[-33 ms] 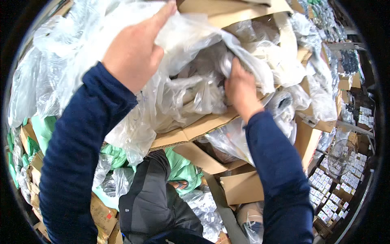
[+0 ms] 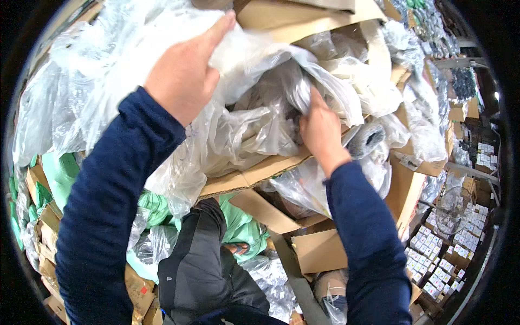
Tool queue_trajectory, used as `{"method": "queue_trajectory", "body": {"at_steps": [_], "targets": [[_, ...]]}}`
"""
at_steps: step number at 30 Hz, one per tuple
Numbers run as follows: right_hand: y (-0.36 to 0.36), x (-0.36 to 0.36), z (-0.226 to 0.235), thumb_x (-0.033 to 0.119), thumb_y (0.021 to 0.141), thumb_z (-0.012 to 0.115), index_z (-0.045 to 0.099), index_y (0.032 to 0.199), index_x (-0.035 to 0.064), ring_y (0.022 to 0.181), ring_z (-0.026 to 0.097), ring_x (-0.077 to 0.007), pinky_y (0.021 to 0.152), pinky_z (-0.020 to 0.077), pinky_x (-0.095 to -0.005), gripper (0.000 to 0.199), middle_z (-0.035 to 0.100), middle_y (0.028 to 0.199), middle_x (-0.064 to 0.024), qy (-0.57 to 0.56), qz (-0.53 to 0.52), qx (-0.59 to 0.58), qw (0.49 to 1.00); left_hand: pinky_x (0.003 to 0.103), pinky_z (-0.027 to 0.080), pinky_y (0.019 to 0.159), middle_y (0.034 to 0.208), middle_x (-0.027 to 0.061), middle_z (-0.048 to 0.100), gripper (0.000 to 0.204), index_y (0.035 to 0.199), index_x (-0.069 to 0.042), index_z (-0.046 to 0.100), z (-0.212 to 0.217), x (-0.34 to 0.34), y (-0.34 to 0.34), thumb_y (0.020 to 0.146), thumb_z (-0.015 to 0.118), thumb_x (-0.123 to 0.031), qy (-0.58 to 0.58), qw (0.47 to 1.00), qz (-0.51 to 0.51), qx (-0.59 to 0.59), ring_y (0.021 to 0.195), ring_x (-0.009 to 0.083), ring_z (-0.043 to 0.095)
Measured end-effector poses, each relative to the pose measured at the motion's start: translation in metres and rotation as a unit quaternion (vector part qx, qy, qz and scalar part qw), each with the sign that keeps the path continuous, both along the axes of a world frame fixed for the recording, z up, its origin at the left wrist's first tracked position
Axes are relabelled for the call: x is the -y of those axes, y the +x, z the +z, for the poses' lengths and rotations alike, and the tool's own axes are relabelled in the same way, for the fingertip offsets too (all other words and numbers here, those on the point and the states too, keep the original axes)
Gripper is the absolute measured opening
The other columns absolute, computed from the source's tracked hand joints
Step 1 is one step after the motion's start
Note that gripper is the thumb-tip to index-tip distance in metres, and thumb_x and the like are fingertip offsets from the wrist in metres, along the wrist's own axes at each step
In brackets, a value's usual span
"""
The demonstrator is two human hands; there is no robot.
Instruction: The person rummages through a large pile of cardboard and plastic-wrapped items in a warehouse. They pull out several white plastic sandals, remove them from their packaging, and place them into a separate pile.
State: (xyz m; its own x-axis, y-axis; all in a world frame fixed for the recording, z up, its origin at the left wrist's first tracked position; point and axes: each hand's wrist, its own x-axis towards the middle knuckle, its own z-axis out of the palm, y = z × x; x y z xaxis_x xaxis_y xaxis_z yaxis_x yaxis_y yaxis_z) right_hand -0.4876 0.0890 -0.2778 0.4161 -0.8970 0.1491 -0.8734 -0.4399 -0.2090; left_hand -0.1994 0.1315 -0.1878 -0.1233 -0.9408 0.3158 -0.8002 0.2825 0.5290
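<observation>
A large clear plastic bag [image 2: 246, 127], crumpled and gaping, fills a cardboard box [image 2: 244, 183] in front of me. My left hand [image 2: 187, 76] is closed on the bag's left side; its index finger points away from me and its thumb shows, while the other fingers are hidden. At the bag's mouth, my right hand [image 2: 323, 122] pinches a gathered fold of the film. Dim, crumpled contents show inside the bag between my hands, too unclear to name.
More clear plastic [image 2: 70, 103] heaps up at the left. Green bags [image 2: 238, 222] and an open carton [image 2: 322, 250] lie below, near my legs. A roll in plastic [image 2: 368, 138] sits right of my right hand. Farther right are a fan [image 2: 455, 210] and rows of small white boxes [image 2: 425, 249].
The view has shifted slightly. My right hand is a little lower in it, and the fold of film it pinches looks more gathered. The left hand also appears slightly lower.
</observation>
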Motion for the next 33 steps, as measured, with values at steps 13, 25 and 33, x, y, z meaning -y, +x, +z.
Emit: {"method": "queue_trajectory", "body": {"at_steps": [13, 25, 33], "targets": [[-0.148, -0.151, 0.325, 0.002, 0.087, 0.064, 0.057, 0.129, -0.0008, 0.093, 0.064, -0.0153, 0.083, 0.0512, -0.0273, 0.043, 0.067, 0.108, -0.0108, -0.031, -0.154, 0.692, 0.705, 0.044, 0.049, 0.101, 0.146, 0.0206, 0.046, 0.083, 0.152, -0.006, 0.035, 0.119, -0.139, -0.082, 0.095, 0.055, -0.062, 0.268, 0.776, -0.053, -0.568, 0.128, 0.0350, 0.053], [-0.131, -0.238, 0.358, 0.005, 0.087, 0.065, 0.061, 0.125, -0.0016, 0.076, 0.058, -0.0045, 0.067, 0.0450, -0.0201, 0.039, 0.068, 0.094, -0.0019, -0.004, -0.084, 0.592, 0.801, 0.038, 0.048, 0.101, 0.130, 0.0110, 0.062, 0.097, 0.143, 0.001, 0.045, 0.098, -0.289, -0.159, 0.072, 0.085, -0.052, 0.390, 0.601, -0.184, -0.673, 0.115, 0.0224, 0.062], [-0.107, -0.257, 0.360, 0.009, 0.089, 0.067, 0.061, 0.116, -0.0006, 0.078, 0.058, -0.0055, 0.070, 0.0460, -0.0212, 0.029, 0.067, 0.093, -0.0023, 0.024, -0.053, 0.603, 0.796, 0.035, 0.038, 0.108, 0.137, 0.0072, 0.055, 0.096, 0.148, -0.002, 0.039, 0.102, -0.313, -0.159, 0.071, 0.089, -0.030, 0.390, 0.592, -0.254, -0.658, 0.128, 0.0201, 0.051]]}}
